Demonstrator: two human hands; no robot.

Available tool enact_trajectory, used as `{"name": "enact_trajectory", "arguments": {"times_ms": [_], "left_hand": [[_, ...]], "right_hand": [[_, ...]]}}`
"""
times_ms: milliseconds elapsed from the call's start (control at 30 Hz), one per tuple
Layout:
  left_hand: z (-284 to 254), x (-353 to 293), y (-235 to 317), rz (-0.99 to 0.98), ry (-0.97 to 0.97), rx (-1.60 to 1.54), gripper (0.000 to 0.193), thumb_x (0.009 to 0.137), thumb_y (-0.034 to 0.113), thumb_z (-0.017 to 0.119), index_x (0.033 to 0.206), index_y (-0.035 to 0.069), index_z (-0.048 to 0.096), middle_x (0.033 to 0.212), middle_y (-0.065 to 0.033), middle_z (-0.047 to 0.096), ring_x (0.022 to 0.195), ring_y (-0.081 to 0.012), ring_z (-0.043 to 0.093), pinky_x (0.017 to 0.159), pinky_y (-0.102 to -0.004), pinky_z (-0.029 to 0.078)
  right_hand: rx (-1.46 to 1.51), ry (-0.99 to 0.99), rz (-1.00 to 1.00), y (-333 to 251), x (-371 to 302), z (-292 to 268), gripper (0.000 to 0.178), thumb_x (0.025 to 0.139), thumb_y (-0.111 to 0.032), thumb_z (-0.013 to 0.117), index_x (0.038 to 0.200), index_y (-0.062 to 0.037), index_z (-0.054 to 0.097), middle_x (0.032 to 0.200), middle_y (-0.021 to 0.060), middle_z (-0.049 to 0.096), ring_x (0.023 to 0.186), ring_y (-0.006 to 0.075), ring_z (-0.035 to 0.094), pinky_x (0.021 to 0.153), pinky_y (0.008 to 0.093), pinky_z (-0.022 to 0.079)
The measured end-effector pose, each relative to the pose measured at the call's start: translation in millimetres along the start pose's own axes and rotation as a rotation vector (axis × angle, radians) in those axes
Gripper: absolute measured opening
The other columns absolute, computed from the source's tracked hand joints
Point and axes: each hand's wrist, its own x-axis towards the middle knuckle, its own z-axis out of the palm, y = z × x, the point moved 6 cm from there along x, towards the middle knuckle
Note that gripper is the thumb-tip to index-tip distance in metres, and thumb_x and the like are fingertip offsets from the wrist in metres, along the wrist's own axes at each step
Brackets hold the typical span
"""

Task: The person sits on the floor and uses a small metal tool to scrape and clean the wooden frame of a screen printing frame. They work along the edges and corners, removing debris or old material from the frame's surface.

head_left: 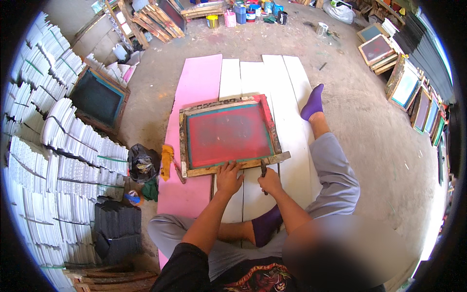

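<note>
A wooden screen-printing frame (228, 134) with a red mesh and teal border lies flat on the boards before me. My left hand (229, 177) rests on its near wooden edge, fingers stretched and slightly apart, holding nothing. My right hand (270, 182) is closed around the dark handle of what looks like a hammer (277, 158). The tool's grey metal head lies over the frame's near right corner; I cannot tell whether it touches the wood. A yellow-orange cloth (167, 161) lies left of the frame, beside a thin reddish tool (180, 173).
Pink (198, 78) and white boards (287, 107) lie under the frame. Stacked white sheets (78, 136) line the left, near a black plastic bag (144, 163). Paint containers (241, 14) stand at the back. More screen frames (377, 48) lean at right. My purple-socked foot (312, 102) extends forward.
</note>
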Motion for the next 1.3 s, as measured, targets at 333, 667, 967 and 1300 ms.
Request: {"name": "enact_trajectory", "arguments": {"times_ms": [333, 667, 967, 1300], "left_hand": [[-56.6, -57.2, -88.7, 0.059, -0.069, 0.088, 0.012, 0.086, 0.021, 0.075, 0.094, 0.013, 0.08, 0.097, -0.0094, 0.076, 0.104, -0.0303, 0.068, 0.099, -0.0464, 0.048], [-88.0, -113.8, -195.4, -0.337, -0.165, 0.255, 0.021, 0.088, 0.032, 0.075, 0.091, 0.013, 0.081, 0.087, -0.0141, 0.076, 0.09, -0.0321, 0.075, 0.08, -0.0463, 0.058], [-84.4, -134.0, -216.5, -0.724, -0.251, 0.271, 0.052, 0.075, 0.058, 0.085, 0.098, 0.012, 0.08, 0.107, -0.0133, 0.078, 0.099, -0.0322, 0.076, 0.084, -0.0464, 0.058], [-67.9, -61.0, -101.4, -0.263, -0.086, 0.146, 0.034, 0.079, 0.04, 0.085, 0.094, 0.011, 0.076, 0.115, -0.0108, 0.072, 0.123, -0.0345, 0.062, 0.102, -0.0467, 0.049]], "right_hand": [[-0.024, -0.56, -0.193, -82.0, -71.9, 134.1, 0.013, 0.085, -0.007, 0.065, 0.093, 0.0015, 0.059, 0.069, 0.0137, 0.067, 0.056, 0.0238, 0.069, 0.055, 0.0392, 0.055], [-0.11, -0.837, -0.264, -126.1, -82.7, 253.7, 0.028, 0.097, -0.022, 0.066, 0.087, 0.0032, 0.061, 0.07, 0.014, 0.069, 0.057, 0.0243, 0.07, 0.053, 0.0407, 0.055], [0.191, -0.797, -0.008, -83.9, -83.2, 184.3, 0.024, 0.101, -0.019, 0.064, 0.106, 0.0022, 0.054, 0.084, 0.0137, 0.069, 0.063, 0.0244, 0.072, 0.047, 0.0371, 0.053], [0.129, -0.242, -0.102, 0.1, -20.9, 56.4, 0.033, 0.098, -0.027, 0.064, 0.11, 0.0032, 0.06, 0.091, 0.0221, 0.071, 0.085, 0.0384, 0.071, 0.073, 0.0482, 0.055]]}}
